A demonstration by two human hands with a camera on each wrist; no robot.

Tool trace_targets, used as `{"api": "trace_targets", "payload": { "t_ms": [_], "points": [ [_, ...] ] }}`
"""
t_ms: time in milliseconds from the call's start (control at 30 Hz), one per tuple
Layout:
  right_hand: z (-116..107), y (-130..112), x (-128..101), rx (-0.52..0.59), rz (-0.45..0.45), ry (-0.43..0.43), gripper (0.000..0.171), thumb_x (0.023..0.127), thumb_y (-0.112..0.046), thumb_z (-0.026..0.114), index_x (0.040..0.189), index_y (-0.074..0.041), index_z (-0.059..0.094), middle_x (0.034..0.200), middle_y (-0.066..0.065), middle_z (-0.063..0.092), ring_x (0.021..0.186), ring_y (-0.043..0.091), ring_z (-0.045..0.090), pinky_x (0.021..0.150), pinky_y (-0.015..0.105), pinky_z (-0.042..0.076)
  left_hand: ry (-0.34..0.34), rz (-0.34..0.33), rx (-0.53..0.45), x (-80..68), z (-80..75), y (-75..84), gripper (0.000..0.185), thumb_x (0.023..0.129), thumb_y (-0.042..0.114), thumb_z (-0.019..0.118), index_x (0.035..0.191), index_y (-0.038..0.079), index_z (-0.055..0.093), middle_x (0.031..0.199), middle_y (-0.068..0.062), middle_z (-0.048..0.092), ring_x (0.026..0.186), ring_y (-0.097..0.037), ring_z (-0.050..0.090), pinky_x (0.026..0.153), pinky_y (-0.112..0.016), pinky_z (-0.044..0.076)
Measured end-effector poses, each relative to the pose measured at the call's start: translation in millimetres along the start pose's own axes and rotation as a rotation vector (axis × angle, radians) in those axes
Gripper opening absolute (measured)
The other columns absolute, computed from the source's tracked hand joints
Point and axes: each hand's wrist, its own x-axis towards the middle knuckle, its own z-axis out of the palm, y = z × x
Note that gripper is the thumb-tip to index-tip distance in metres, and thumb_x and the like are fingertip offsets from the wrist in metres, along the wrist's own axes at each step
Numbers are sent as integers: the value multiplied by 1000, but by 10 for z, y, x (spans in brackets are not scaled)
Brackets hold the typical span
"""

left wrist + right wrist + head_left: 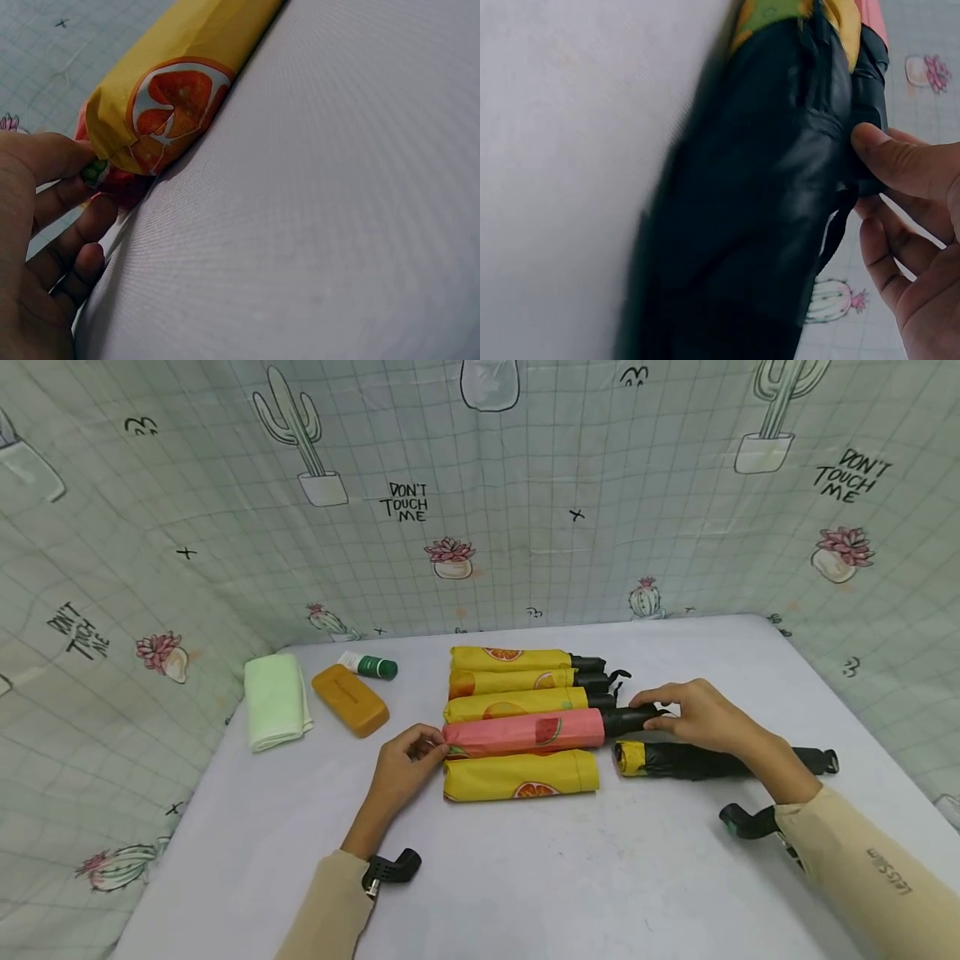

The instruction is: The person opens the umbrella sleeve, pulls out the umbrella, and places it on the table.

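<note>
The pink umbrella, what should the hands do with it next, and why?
Probably slide the pink umbrella a little way toward the far yellow ones, to close up the row. The left hand pinches its cover tip and the right hand grips its black handle, so both ends are held. Beside it lies an empty yellow sleeve and a bare black umbrella.

Five sleeved umbrellas [525, 710] lie side by side mid-surface [562, 877]; a bare umbrella [705, 762] lies to their right, a cloth [276, 700], case [349, 698] and tube [369, 666] to their left.
</note>
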Motion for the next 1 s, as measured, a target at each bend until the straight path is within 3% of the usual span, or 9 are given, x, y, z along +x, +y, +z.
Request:
{"api": "trace_targets", "payload": {
  "t_ms": [433,567,1000],
  "points": [
    [-138,125,-138,-56,19,46,36,78,-1,84,111,-12,74,101,7,74,67,14,49,57,27,37,11,44,6,12,-8,-24,7,93,12,73,96,13,67,88,2,65,78,-18,59,69,-24,47],
    [-168,178,-202,-58,33,51,36,78,0,84,110,-12,73,101,9,74,60,12,41,52,26,33,5,40,8,3,3,-24,6,93,12,73,95,13,68,87,2,65,78,-18,58,68,-23,47],
    [-306,205,-294,-89,32,71,37,78,0,84,110,-13,74,101,8,74,62,11,43,51,26,33,-6,13,17,1,4,-7,6,93,13,73,97,14,67,92,1,66,78,-19,57,69,-25,47]
  ]
}}
